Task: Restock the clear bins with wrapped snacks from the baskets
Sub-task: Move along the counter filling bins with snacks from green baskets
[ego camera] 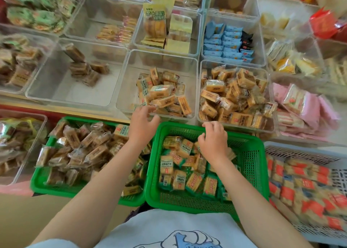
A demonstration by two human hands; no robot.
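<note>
A green basket (249,165) right in front of me holds several wrapped yellow-and-green snacks (179,180). My right hand (214,142) reaches down into its far side, fingers curled over the snacks; whether it grips one is hidden. My left hand (143,125) hovers with fingers spread at the near rim of a clear bin (129,90), which is partly filled with the same snacks (162,95). Nothing is in the left hand.
A second green basket (43,184) of brown wrapped snacks sits to the left. A fuller clear bin (236,95) stands to the right of the middle one, a nearly bare bin (62,90) to its left. A grey crate (338,174) of red-labelled packs is at right.
</note>
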